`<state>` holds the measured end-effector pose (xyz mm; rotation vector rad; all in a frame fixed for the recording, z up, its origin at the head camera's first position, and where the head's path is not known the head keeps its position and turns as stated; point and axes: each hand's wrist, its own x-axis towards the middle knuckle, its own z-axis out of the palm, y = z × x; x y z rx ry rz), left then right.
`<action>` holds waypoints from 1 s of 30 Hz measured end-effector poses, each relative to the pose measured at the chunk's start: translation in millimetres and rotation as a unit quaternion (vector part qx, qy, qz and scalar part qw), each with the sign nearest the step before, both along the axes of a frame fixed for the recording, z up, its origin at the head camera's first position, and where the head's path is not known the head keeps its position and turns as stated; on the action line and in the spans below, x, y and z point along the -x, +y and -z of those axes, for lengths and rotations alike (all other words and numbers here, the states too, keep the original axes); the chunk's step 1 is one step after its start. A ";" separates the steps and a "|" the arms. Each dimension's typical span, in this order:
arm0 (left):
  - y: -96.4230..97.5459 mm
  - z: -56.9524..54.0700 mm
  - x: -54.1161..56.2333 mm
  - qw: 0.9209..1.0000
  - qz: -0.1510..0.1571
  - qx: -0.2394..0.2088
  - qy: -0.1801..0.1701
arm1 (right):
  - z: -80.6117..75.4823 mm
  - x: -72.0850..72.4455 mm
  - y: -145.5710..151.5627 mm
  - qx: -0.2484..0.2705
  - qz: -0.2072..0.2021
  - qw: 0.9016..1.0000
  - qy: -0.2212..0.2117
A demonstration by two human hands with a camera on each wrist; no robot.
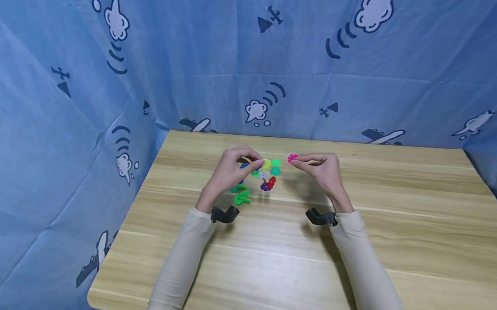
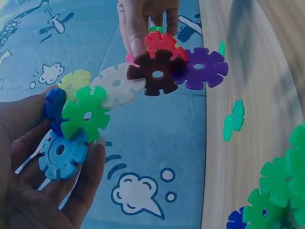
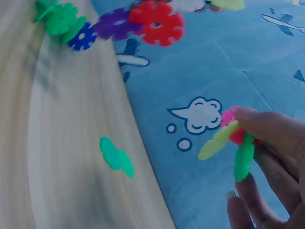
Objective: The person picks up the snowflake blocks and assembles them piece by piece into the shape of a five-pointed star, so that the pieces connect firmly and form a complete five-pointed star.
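Note:
My left hand (image 1: 232, 169) holds a chain of notched snowflake discs up off the table. In the left wrist view a light blue disc (image 2: 62, 155), a green disc (image 2: 86, 114) and a yellow disc (image 2: 75, 83) lie by the fingers. From there the chain runs through a white disc (image 2: 116, 86) to a brown disc (image 2: 151, 75), a red disc (image 3: 157, 24) and a purple disc (image 2: 202, 69). Between thumb and fingers, my right hand (image 1: 326, 174) pinches a small cluster with a pink disc (image 1: 292, 158), a yellow disc (image 3: 217, 141) and a green disc (image 3: 244, 160). A gap separates cluster and chain.
Two joined green discs (image 3: 116, 156) lie on the wooden table (image 1: 268, 267) near its far edge. A green disc cluster (image 1: 241, 197) stands below the left hand, with a dark blue disc (image 3: 83, 37) beside it. A blue patterned curtain (image 1: 218, 79) hangs behind.

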<state>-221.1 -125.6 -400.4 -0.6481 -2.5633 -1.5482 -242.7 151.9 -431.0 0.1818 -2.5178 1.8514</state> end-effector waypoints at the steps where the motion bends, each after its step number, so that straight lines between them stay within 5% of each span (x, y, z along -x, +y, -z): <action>1: 0.8 0.1 -0.4 1.000 0.002 0.000 -0.001 | -0.2 0.0 0.8 0.007 0.002 1.000 0.000; 12: 6.0 3.2 -0.6 1.000 0.011 0.010 0.011 | 0.9 2.4 6.1 0.087 0.016 0.996 0.016; 30: 13.7 0.3 -3.8 1.000 0.019 0.024 0.004 | -34.9 -15.8 -6.7 0.040 -0.056 0.993 0.092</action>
